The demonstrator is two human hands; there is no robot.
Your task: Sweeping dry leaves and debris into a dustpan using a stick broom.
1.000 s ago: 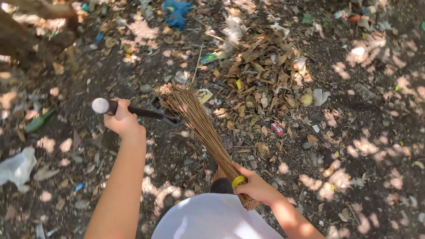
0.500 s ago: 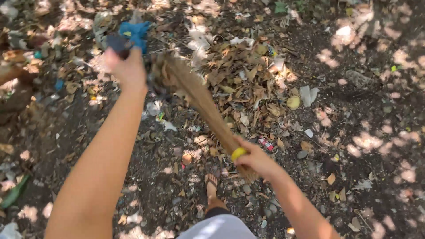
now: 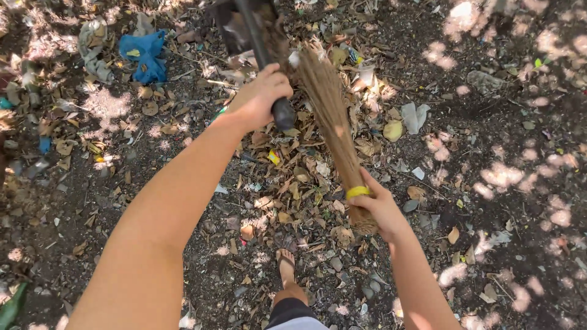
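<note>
My left hand grips the black handle of a dustpan that reaches away toward the top of the view. My right hand holds a brown stick broom near its bound end, just below a yellow band. The broom's bristles point up toward the dustpan, over a heap of dry leaves mixed with litter. My sandalled foot stands on the dirt below the heap.
Dirt ground in dappled sun, strewn with leaves, stones and scraps. A blue rag lies at upper left, a white plastic scrap right of the heap, a green bottle tip at the bottom-left corner.
My left hand swung the dustpan from the left side up and across to the heap's far side. The broom followed toward it, and my view shifted forward over the leaves.
</note>
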